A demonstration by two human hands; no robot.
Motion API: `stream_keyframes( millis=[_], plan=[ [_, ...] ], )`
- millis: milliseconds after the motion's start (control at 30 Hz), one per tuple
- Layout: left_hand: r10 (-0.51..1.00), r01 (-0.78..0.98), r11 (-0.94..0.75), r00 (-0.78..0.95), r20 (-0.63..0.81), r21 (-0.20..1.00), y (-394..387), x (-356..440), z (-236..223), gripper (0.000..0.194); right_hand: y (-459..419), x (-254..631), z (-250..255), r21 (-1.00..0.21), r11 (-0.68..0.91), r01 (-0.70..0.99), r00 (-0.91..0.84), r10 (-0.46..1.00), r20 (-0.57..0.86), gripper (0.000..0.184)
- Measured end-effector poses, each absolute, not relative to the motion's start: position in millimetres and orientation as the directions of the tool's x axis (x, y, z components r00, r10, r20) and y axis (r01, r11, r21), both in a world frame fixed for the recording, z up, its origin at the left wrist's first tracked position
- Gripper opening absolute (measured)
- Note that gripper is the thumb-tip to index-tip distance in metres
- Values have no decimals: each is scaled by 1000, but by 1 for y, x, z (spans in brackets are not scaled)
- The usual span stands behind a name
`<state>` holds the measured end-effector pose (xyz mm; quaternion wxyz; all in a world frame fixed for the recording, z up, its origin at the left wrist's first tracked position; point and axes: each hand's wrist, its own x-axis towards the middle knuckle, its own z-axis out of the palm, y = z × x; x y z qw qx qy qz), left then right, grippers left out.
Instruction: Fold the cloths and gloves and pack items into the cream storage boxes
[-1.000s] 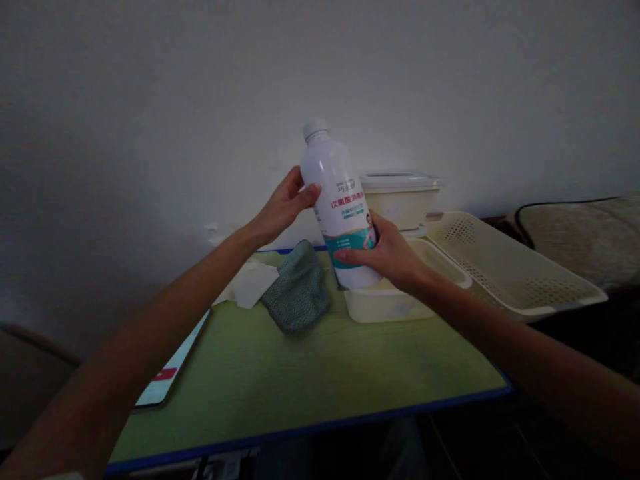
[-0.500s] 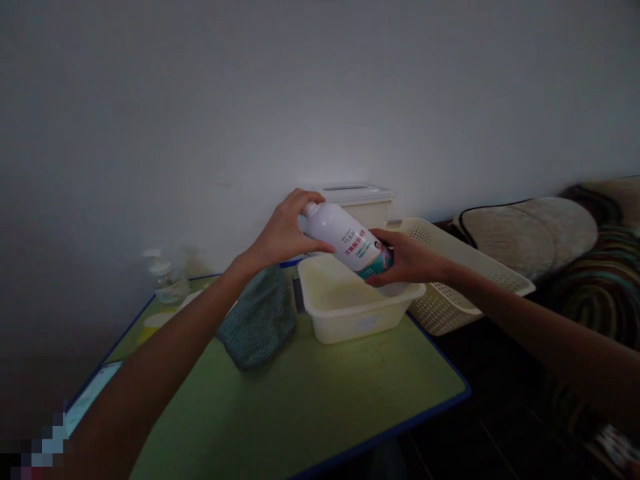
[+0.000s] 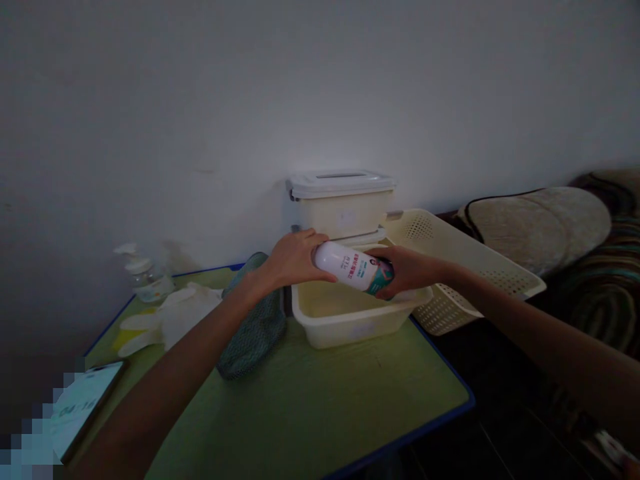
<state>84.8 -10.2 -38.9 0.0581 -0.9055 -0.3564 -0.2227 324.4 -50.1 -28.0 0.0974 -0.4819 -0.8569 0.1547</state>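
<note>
Between my two hands lies a white bottle with pink lettering and a green band, tipped nearly on its side. My left hand is closed around its neck end, so the cap is hidden. Around the base end curls my right hand. Directly below the bottle stands a cream plastic basin on the green table; the basin's visible inside shows a pale surface. A grey-green mesh cloth lies left of the basin, partly behind my left forearm.
A lidded cream box stands behind the basin. A perforated basket is at the right, near cushions. On the left are a pump bottle, white gloves and a phone. The table has a blue edge.
Both hands have lowered the bottle toward the basin and turned it closer to horizontal. The view has shifted, showing more of the gloves, phone and lidded box.
</note>
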Motion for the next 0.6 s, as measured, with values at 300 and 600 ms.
stream_keyframes(
  millis=[300, 600],
  plan=[
    [729, 738, -670, 674, 116, -78, -15, 93, -50, 59, -34, 321, -46, -280, 528, 802, -582, 796, -165, 57],
    [631, 614, -776, 762, -149, -147, -8, 111, -54, 56, -31, 314, -70, -355, 548, 757, -629, 759, -171, 41]
  ],
)
